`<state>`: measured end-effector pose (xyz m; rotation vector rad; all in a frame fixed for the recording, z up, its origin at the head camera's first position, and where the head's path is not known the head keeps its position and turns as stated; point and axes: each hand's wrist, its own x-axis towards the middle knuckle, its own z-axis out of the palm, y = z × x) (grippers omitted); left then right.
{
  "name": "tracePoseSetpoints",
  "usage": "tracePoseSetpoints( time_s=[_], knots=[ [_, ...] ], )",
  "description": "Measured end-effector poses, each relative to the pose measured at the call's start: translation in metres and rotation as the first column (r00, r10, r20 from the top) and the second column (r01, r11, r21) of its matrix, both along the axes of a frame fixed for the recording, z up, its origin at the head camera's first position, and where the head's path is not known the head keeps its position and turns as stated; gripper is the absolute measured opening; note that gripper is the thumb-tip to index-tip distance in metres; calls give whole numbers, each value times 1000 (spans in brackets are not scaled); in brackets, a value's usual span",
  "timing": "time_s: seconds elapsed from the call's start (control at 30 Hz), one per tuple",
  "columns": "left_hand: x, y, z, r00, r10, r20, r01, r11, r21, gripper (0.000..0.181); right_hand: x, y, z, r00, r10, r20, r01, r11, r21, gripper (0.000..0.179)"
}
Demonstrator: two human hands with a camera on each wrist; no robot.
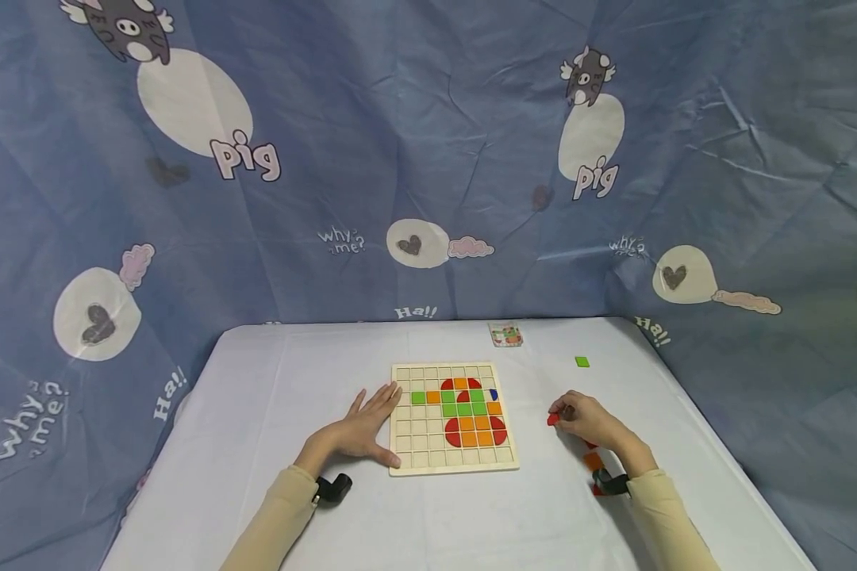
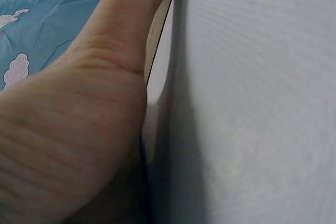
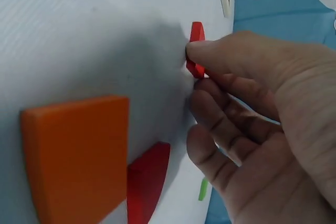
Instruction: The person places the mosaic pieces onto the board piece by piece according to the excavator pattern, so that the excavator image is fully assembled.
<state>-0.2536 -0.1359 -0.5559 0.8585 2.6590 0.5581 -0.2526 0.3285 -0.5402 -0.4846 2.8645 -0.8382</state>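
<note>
A pale wooden grid board (image 1: 403,459) lies on the white table, with red, orange, green and blue tiles filling part of its squares. My left hand (image 1: 360,426), fingers spread, rests at the board's left edge; the left wrist view shows mainly the thumb side of that hand (image 2: 94,93) beside the edge. To the right of the board, my right hand (image 1: 591,422) pinches a small red tile (image 1: 553,419) between thumb and fingertips. In the right wrist view this red tile (image 3: 196,32) stands on edge, close to the tabletop.
Under and beside the right forearm lie an orange square tile (image 3: 79,156) and a red curved tile (image 3: 149,182). A green tile (image 1: 582,362) sits farther back on the right. Behind the board lies a picture card (image 1: 505,335). A blue printed cloth (image 1: 428,159) hangs behind the table.
</note>
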Motion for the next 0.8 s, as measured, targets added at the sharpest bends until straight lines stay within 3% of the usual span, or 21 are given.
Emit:
tracePoseSetpoints(
  time_s=[0.23, 0.43, 0.8],
  knots=[
    [0, 0, 1, 1000, -2, 1, 2, 1000, -2, 131, -1, -6, -4, 996, -84, -12, 84, 996, 7, 16],
    [-1, 1, 1, 1000, -2, -6, 1, 1000, -21, 131, -5, -27, -2, 995, -90, -32, 88, 994, -67, 20],
    [-1, -1, 1, 1000, -1, 4, 1, 1000, -27, 131, -21, -104, 16, 987, 97, -128, -113, 985, -132, 15]
  ],
)
